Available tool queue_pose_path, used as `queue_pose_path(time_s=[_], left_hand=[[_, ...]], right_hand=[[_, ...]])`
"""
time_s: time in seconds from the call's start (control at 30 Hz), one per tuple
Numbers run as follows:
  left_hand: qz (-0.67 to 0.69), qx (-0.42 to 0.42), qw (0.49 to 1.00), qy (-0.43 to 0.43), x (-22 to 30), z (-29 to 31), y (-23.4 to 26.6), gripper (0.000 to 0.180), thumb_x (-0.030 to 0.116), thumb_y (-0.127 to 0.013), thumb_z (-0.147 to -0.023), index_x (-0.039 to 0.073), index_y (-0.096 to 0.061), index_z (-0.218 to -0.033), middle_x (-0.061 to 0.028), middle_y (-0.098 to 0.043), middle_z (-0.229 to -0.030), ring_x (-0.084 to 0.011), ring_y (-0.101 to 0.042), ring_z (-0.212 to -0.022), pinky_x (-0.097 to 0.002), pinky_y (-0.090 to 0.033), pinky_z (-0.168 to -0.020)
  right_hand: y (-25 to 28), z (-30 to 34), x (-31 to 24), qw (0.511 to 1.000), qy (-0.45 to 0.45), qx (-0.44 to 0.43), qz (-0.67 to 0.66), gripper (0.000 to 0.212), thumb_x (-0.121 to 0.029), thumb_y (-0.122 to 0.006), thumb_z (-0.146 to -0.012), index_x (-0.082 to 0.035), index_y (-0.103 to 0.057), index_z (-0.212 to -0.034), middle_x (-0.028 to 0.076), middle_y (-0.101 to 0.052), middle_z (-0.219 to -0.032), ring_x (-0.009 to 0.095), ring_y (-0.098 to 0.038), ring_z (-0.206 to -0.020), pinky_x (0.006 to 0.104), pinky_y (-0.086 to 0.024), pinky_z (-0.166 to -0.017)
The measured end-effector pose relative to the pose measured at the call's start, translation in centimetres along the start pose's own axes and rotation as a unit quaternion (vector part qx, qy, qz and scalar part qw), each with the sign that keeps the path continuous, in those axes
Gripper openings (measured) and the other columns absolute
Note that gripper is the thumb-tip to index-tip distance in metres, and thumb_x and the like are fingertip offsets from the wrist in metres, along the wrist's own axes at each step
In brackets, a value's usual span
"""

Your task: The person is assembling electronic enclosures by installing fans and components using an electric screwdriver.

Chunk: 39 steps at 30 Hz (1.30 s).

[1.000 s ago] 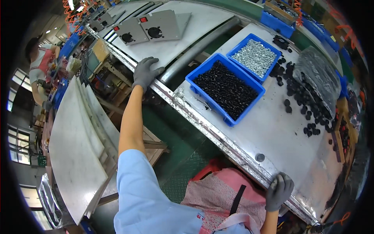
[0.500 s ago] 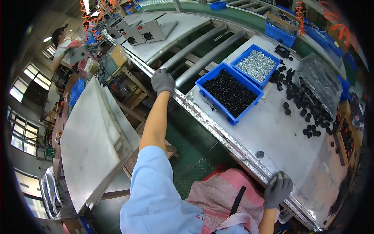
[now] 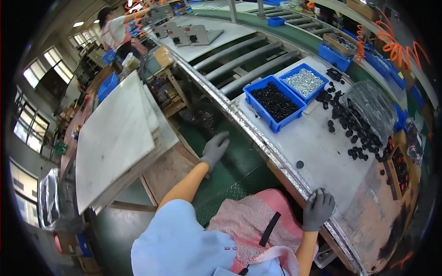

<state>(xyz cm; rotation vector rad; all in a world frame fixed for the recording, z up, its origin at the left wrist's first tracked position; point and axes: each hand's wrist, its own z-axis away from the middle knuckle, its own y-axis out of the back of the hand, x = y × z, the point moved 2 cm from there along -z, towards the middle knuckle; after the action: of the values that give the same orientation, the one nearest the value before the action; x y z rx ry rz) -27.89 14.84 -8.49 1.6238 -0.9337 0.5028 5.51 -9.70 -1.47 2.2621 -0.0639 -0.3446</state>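
Note:
My left hand, in a grey glove, hangs in the air over the green floor between the workbench and a stack of white boards. Its fingers are stretched out with nothing in them. At the bench's metal-faced edge, my grey-gloved right hand rests with its fingers curled over the rim. One round black cap lies on the bench top near that hand. Farther back stand a blue bin of small black parts and a second blue bin of shiny metal fasteners.
Loose black caps spill beside a clear plastic bag. Metal rollers lie beyond the bins, with grey metal boxes past them. White boards stand stacked at left. A person works in the far left background.
My left hand has let go of the bench edge by the rollers and come back toward me, over the floor. My right hand stays at the edge. The view has shifted.

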Motion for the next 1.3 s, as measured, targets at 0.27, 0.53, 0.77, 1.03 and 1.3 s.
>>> queue_pose_path(time_s=[0.27,0.53,0.77,1.03,1.3], left_hand=[[0.386,0.068,0.892,0.226,6.2,7.4,11.1,0.038,0.031,-0.054,-0.093,0.004,-0.057,-0.119,-0.0098,-0.062,-0.099,-0.0176,-0.061,-0.080,-0.0312,-0.051,-0.070],[0.615,0.205,0.719,0.251,8.4,8.2,16.0,0.057,0.056,-0.050,-0.089,0.004,-0.057,-0.114,-0.0028,-0.059,-0.087,-0.0150,-0.053,-0.067,-0.0262,-0.044,-0.058],[0.463,0.291,0.789,0.281,5.7,6.9,17.9,0.052,0.049,-0.042,-0.094,0.000,-0.061,-0.093,0.0012,-0.048,-0.060,-0.0108,-0.042,-0.050,-0.0230,-0.035,-0.047],[0.389,0.238,0.813,0.361,14.1,11.2,12.5,0.054,0.047,-0.033,-0.097,0.003,-0.061,-0.080,0.0010,-0.044,-0.050,-0.0101,-0.038,-0.041,-0.0243,-0.030,-0.039],[0.127,-0.541,0.829,0.070,16.7,10.4,7.1,0.039,0.033,-0.041,-0.095,0.005,-0.064,-0.111,-0.0107,-0.067,-0.097,-0.0192,-0.064,-0.091,-0.0328,-0.052,-0.081]], right_hand=[[0.2,0.9,0.3,1.000,0.026,-0.006,0.009,0.014,-0.010,-0.054,-0.082,-0.004,-0.058,-0.094,0.013,-0.060,-0.099,0.033,-0.055,-0.090,0.0441,-0.043,-0.079],[0.1,1.1,0.8,1.000,0.022,-0.004,-0.009,0.014,-0.010,-0.055,-0.082,-0.004,-0.059,-0.094,0.013,-0.061,-0.099,0.033,-0.056,-0.091,0.0433,-0.044,-0.079],[0.1,0.7,0.5,0.999,0.030,0.004,-0.011,0.013,-0.010,-0.056,-0.082,-0.004,-0.060,-0.093,0.013,-0.061,-0.098,0.033,-0.056,-0.091,0.0431,-0.044,-0.079],[0.4,-2.1,-3.1,0.962,-0.067,0.049,-0.260,0.014,-0.002,-0.057,-0.082,-0.001,-0.063,-0.096,0.013,-0.062,-0.094,0.026,-0.060,-0.085,0.0346,-0.047,-0.075],[-1.5,-9.5,-16.7,0.509,-0.195,-0.447,-0.709,0.052,-0.030,-0.055,-0.090,0.005,-0.049,-0.128,0.011,-0.062,-0.108,0.014,-0.057,-0.097,0.0271,-0.042,-0.090]])
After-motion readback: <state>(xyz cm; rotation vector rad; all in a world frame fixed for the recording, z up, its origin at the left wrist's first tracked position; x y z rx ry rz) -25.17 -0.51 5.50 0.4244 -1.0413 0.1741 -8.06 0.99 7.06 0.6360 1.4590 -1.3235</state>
